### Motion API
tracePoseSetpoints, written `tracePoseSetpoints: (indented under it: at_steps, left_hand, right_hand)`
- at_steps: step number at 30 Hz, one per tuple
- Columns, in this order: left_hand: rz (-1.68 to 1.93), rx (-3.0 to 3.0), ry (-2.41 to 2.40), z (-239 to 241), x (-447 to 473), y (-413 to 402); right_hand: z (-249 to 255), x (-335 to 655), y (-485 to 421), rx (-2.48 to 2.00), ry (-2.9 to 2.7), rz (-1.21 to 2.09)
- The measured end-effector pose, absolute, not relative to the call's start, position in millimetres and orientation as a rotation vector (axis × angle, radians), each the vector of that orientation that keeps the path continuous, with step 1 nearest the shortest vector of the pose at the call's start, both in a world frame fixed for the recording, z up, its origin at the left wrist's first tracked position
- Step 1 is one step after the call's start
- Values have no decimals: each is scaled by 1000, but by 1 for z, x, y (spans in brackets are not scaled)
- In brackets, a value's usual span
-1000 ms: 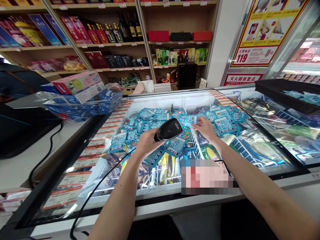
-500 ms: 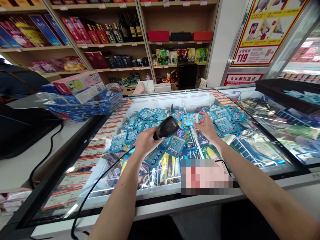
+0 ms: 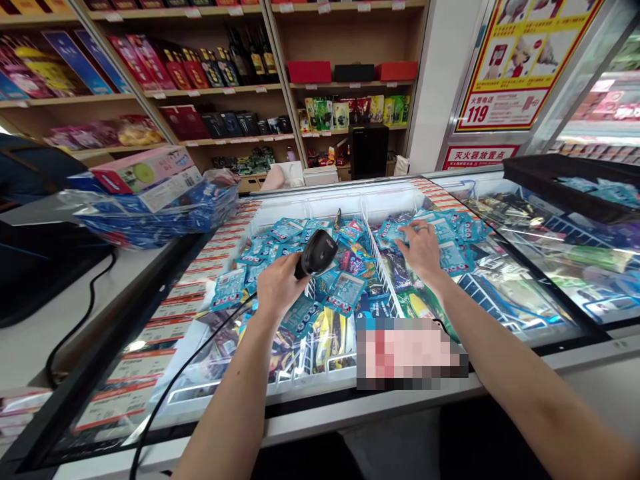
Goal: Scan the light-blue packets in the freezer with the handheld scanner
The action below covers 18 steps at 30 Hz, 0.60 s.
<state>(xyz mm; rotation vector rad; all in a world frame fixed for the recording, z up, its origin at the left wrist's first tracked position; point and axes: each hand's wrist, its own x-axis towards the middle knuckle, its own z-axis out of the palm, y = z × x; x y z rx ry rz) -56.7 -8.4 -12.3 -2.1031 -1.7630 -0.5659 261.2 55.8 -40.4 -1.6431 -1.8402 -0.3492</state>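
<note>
1. Watching from my end through the head camera, I have the left hand (image 3: 283, 283) wrapped around a black scanner (image 3: 320, 252), its grip firmly closed. The cord (image 3: 175, 380) trails back to the near edge of the freezer (image 3: 320, 423).

2. My right hand (image 3: 423, 250) reaches over the right heap (image 3: 455, 258) of blue packets, thumb and fingers apart. I see nothing clamped between them. One blue packet (image 3: 389, 233) lies just beside the fingertips; whether they touch it, I cannot tell.

3. The blue packets sit in two loose lots, either side of the white wire divider (image 3: 386, 279): the left heap (image 3: 287, 230) lies behind and around the scanner, the right heap under and beyond my right hand. I cannot be sure whether the glass is beneath them or above.

4. As for what is done, I judge it to be partway: the scanner is in hand and the packets are already spread over both sides. More blue packets (image 3: 610, 192) sit in the dark tray (image 3: 547, 190) at far right.

5. As for what is left, no packet is raised to the scanner, and many lie overlapping in both lots. Nothing visible marks which have been dealt with, so I can give no count.
</note>
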Motion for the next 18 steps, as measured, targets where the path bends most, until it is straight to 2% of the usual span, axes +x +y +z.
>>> tracePoseSetpoints:
  at_steps: [3, 11, 14, 18]
  left_hand:
    - [-548, -2098, -1767, -12, -56, -8]
    - [-546, -2077, -1761, -12, -57, -8]
    - [-524, -2070, -1785, -11, -56, -9]
    - [-503, -2078, -1798, -11, -56, -9]
  right_hand:
    - [-41, 258, 53, -1584, -1991, -333]
    - [-44, 254, 52, -1548, -1967, -339]
    - [-44, 248, 52, -1366, -2082, -192]
    - [-42, 238, 48, -1035, -2326, 171]
